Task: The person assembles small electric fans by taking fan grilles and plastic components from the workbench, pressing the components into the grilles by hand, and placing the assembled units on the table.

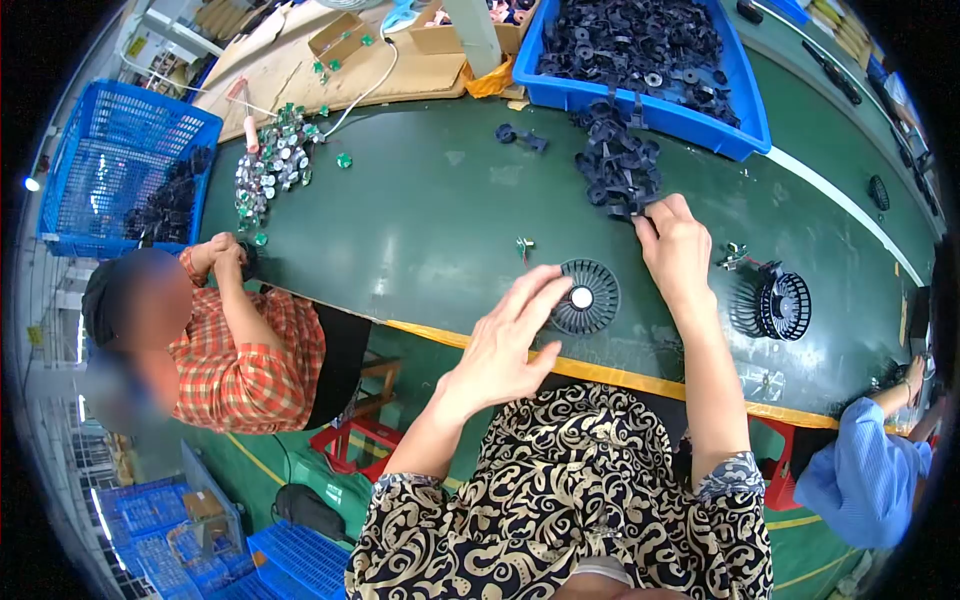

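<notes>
My left hand has its fingers spread, the fingertips at the left edge of a round black fan grille with a white centre. My right hand is at the near end of a pile of dark plastic parts, its thumb and forefinger closing at one dark part; what lies between them is too small to make out. A small green and metal piece lies above the grille. Right of my right hand are another small circuit piece and a black fan housing on the green table.
A blue tray of dark parts stands at the back. Small motors lie by a blue basket at left. A co-worker in a checked shirt sits left, another in blue right.
</notes>
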The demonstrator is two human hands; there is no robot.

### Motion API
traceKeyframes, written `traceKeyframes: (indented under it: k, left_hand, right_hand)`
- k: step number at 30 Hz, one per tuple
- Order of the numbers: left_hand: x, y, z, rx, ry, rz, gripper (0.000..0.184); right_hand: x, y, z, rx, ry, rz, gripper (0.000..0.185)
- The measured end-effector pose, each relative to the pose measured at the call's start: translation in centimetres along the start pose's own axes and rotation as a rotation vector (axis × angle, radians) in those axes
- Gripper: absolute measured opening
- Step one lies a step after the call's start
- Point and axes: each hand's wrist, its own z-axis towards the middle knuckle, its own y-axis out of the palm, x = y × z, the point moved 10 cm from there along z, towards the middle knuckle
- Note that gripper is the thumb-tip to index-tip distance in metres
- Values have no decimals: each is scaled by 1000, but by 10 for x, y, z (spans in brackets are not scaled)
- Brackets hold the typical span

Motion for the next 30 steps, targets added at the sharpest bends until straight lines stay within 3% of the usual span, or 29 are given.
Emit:
traceKeyframes:
  k: [5, 9, 10, 14, 21, 27, 30]
  left_hand:
    - [-25, 5, 2, -83, -107, 158, 77]
    - [-40, 0, 2, 27, -198, 305, 59]
    - [-33, -8, 3, 147, -141, 364, 45]
    - [-31, -12, 4, 219, -164, 435, 28]
    - [-20, -15, 3, 202, -153, 432, 17]
    - [-19, -8, 0, 110, -160, 361, 13]
    - [-23, -3, -3, 74, -194, 294, 12]
  right_hand:
    - [-12, -10, -25, 137, -269, -191, 18]
    - [-13, -18, -41, 165, -354, -212, 24]
    - [-14, -20, -43, 170, -365, -217, 25]
    - [9, -24, -39, 96, -161, -47, 27]
    - [46, -36, -43, 32, 77, 93, 33]
    - [44, -54, -65, 32, 209, 62, 36]
    - [3, -62, -80, 57, 114, 123, 32]
